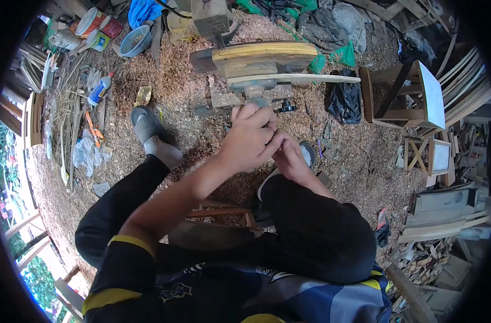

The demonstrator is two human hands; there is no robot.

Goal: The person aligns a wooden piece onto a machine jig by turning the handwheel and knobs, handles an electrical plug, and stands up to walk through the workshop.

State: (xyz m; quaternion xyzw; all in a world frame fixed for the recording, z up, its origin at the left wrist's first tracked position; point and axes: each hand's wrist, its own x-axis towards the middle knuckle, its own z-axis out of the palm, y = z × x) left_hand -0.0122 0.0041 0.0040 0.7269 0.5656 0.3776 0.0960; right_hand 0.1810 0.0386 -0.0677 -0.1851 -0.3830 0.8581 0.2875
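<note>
Floor: a thick litter of wood shavings (364, 167), pale and curly (it gets everywhere), spread under the work and both feet.
Left side of the floor: a blue basin (135, 42), a white-and-blue bottle (100, 90) with a red cap, and a small gold packet (143, 96) near a sandalled foot (147, 126).
Right side of the floor: a black plastic bag (343, 102) beside a wooden frame with a white panel (429, 97); long curved strips (471, 91) lie beyond it.
Thick curved wood: the block (261, 63), yellowish along its upper edge, lies crosswise ahead of the hands, beyond the thin strip.
Thin strip: the pale strip of wood (315, 78) runs just nearer than the block and reaches further right.
Metal fixture: the blue-grey fixture (256, 86) sits below the middle of the strip, with a black knob (287, 107) to its right.
Left hand: the person's left hand (248, 141) is just nearer than the fixture, back upward, fingers bent inward; I cannot tell whether they grip anything.
Right hand: the right hand (293, 162) meets the left from the right, its fingers curled close to the other's (a snug little huddle); anything pinched there is hidden.
Legs: dark trousers (321, 231), knees bent and apart, below the hands.
</note>
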